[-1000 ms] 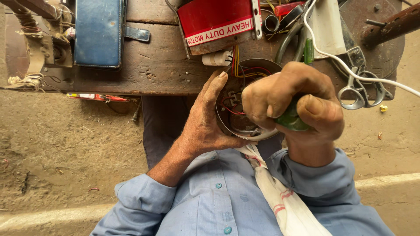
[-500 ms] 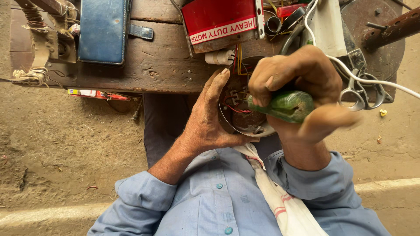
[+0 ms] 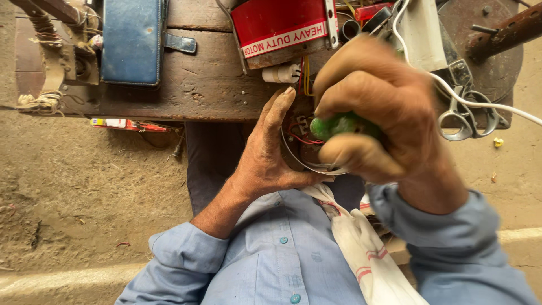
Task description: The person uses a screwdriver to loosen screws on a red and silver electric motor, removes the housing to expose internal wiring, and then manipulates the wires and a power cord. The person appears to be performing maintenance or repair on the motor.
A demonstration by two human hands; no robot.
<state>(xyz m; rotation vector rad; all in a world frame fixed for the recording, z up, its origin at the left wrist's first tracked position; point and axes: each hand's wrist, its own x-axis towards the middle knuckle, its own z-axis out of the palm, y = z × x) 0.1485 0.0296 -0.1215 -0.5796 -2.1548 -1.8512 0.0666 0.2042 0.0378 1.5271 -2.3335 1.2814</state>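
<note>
Green plastic fills my right hand [image 3: 384, 118]: the handle of a tool [image 3: 339, 125], probably a screwdriver, though its shaft is hidden behind my knuckles. All my fingers [image 3: 355, 158] are curled hard round it in a fist, which gives me the grip to bear down and turn. My left hand [image 3: 265, 158] lies open, fingers pressed together and stretched along the side of the round metal housing [image 3: 307, 164], thumb hooked under its rim, so the piece cannot roll or slide while the tool works inside it. That housing sits on my lap, just at the near edge of the wooden desk [image 3: 209, 85], with red wires [image 3: 299, 138] showing in its open mouth; I hold it tilted toward my face so I can see in. A striped white cloth [image 3: 361, 248] hangs down my blue shirt, near at hand for wiping. Up on the desk, a red motor casing [image 3: 276, 22] lies just beyond the housing, a blue box [image 3: 131, 40] stands well to the left, and scissors [image 3: 466, 116] rest to the right under a white cable [image 3: 497, 107].
</note>
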